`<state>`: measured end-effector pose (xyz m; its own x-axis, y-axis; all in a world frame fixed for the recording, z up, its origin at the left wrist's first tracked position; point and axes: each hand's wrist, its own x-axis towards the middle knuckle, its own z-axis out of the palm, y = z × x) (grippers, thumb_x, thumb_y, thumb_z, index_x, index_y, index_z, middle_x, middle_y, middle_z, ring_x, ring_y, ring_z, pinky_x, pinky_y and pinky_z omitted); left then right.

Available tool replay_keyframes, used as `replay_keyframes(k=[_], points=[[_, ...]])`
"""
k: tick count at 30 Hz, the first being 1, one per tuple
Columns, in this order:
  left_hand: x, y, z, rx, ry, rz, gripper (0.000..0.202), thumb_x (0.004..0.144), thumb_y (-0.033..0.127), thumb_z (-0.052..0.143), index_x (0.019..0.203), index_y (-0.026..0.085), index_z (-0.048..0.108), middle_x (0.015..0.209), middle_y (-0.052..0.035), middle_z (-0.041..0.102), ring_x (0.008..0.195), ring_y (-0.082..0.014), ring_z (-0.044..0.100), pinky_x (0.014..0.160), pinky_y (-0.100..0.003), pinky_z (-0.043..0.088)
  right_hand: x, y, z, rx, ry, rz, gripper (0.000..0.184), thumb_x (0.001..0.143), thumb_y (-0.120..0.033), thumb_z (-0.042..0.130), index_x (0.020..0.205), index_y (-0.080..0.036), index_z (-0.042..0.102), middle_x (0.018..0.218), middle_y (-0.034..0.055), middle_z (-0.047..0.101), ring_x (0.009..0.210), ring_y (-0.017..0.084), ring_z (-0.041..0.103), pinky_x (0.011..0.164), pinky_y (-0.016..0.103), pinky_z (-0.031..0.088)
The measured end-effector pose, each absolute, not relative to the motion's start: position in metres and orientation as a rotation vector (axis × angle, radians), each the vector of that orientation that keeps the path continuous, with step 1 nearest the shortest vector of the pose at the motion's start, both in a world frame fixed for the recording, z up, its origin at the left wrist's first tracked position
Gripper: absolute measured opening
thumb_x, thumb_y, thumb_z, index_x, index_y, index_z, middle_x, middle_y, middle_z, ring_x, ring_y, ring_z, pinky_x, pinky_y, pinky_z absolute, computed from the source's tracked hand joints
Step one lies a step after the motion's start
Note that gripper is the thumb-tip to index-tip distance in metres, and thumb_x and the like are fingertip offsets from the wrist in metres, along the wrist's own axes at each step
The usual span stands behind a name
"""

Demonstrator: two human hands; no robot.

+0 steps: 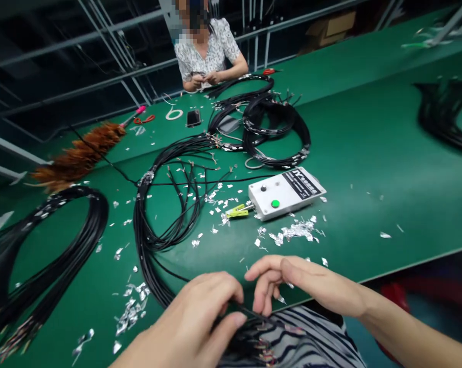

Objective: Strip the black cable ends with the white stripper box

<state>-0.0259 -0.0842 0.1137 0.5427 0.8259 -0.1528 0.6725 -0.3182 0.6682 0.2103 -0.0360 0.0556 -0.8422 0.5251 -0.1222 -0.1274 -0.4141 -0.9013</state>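
Observation:
My left hand is closed in a pinch on a thin black cable over my striped lap at the near table edge. My right hand is curled next to it, its fingertips pinching the same cable's end. The cable runs back into a looped bundle of black cables lying on the green table. Several cable ends lie bunched in my lap under the hands. A white test box with a green button sits beyond my hands, a yellow clip at its left end.
Foil scraps litter the table. More black cable coils lie at far left, centre back and far right. A feather duster, red scissors and a phone lie near a seated person working across the table.

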Motion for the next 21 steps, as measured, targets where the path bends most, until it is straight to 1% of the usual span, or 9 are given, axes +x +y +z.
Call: replay_keyframes(k=[2, 3, 4, 6, 8, 10, 12, 16, 21], points=[[-0.006, -0.08, 0.112, 2.111, 1.071, 0.288, 0.014, 0.091, 0.014, 0.051, 0.099, 0.023, 0.058, 0.095, -0.0024, 0.069, 0.09, -0.0172, 0.064, 0.084, -0.026, 0.05, 0.214, -0.036, 0.055, -0.577, -1.396, 2.236, 0.058, 0.097, -0.064, 0.035, 0.115, -0.015, 0.061, 0.091, 0.0099, 0.072, 0.081, 0.018, 0.068, 0.078, 0.033, 0.049], [0.001, -0.079, 0.11, 2.114, 1.01, 0.302, 0.015, 0.091, 0.012, 0.049, 0.098, 0.022, 0.058, 0.093, -0.0024, 0.069, 0.088, -0.0172, 0.064, 0.083, -0.026, 0.05, 0.217, -0.036, 0.054, -0.594, -1.405, 2.212, 0.059, 0.097, -0.064, 0.035, 0.112, -0.014, 0.062, 0.086, 0.0088, 0.072, 0.079, 0.018, 0.067, 0.076, 0.032, 0.048], [0.005, -0.078, 0.107, 2.105, 0.955, 0.323, 0.015, 0.091, 0.012, 0.047, 0.095, 0.022, 0.059, 0.089, -0.0023, 0.069, 0.083, -0.0168, 0.064, 0.08, -0.026, 0.05, 0.219, -0.035, 0.053, -0.611, -1.41, 2.19, 0.06, 0.097, -0.065, 0.035, 0.11, -0.014, 0.064, 0.083, 0.0081, 0.071, 0.077, 0.017, 0.067, 0.075, 0.032, 0.048], [0.007, -0.079, 0.099, 2.022, 0.934, 0.374, 0.017, 0.093, 0.014, 0.044, 0.088, 0.021, 0.059, 0.078, -0.0013, 0.066, 0.069, -0.0147, 0.061, 0.067, -0.023, 0.048, 0.222, -0.036, 0.051, -0.647, -1.407, 2.162, 0.058, 0.097, -0.064, 0.036, 0.105, -0.014, 0.065, 0.081, 0.0077, 0.071, 0.076, 0.017, 0.066, 0.074, 0.031, 0.048], [0.004, -0.08, 0.091, 1.859, 1.051, 0.4, 0.021, 0.097, 0.021, 0.041, 0.085, 0.021, 0.058, 0.068, 0.0005, 0.061, 0.06, -0.0124, 0.054, 0.057, -0.022, 0.042, 0.22, -0.037, 0.048, -0.68, -1.379, 2.152, 0.05, 0.097, -0.059, 0.043, 0.104, -0.014, 0.064, 0.084, 0.0075, 0.071, 0.077, 0.015, 0.065, 0.076, 0.031, 0.049], [-0.001, -0.082, 0.083, 1.648, 1.208, 0.404, 0.024, 0.099, 0.029, 0.041, 0.084, 0.02, 0.058, 0.064, 0.0019, 0.057, 0.058, -0.0111, 0.05, 0.055, -0.021, 0.038, 0.213, -0.039, 0.044, -0.701, -1.346, 2.147, 0.039, 0.096, -0.051, 0.051, 0.104, -0.015, 0.063, 0.086, 0.0061, 0.07, 0.076, 0.013, 0.064, 0.076, 0.029, 0.049], [-0.004, -0.083, 0.076, 1.453, 1.264, 0.441, 0.028, 0.099, 0.036, 0.043, 0.082, 0.019, 0.057, 0.06, 0.0029, 0.053, 0.056, -0.0102, 0.046, 0.054, -0.021, 0.035, 0.203, -0.039, 0.04, -0.719, -1.319, 2.126, 0.031, 0.094, -0.045, 0.058, 0.104, -0.015, 0.063, 0.084, 0.0041, 0.069, 0.074, 0.012, 0.063, 0.075, 0.028, 0.049], [-0.002, -0.082, 0.064, 1.175, 1.238, 0.575, 0.027, 0.096, 0.039, 0.047, 0.083, 0.018, 0.057, 0.061, 0.0028, 0.052, 0.053, -0.0083, 0.039, 0.051, -0.02, 0.032, 0.184, -0.034, 0.034, -0.798, -1.271, 2.063, 0.024, 0.086, -0.038, 0.068, 0.098, -0.016, 0.065, 0.079, 0.0011, 0.068, 0.072, 0.011, 0.061, 0.073, 0.026, 0.049], [0.006, -0.073, 0.061, 1.065, 1.268, 0.753, 0.02, 0.085, 0.036, 0.063, 0.084, 0.016, 0.06, 0.069, 0.0013, 0.054, 0.056, -0.0086, 0.043, 0.05, -0.019, 0.037, 0.177, -0.027, 0.029, -0.9, -1.317, 1.864, 0.016, 0.082, -0.033, 0.071, 0.083, -0.018, 0.07, 0.079, 0.0002, 0.064, 0.069, 0.01, 0.058, 0.066, 0.024, 0.048]])
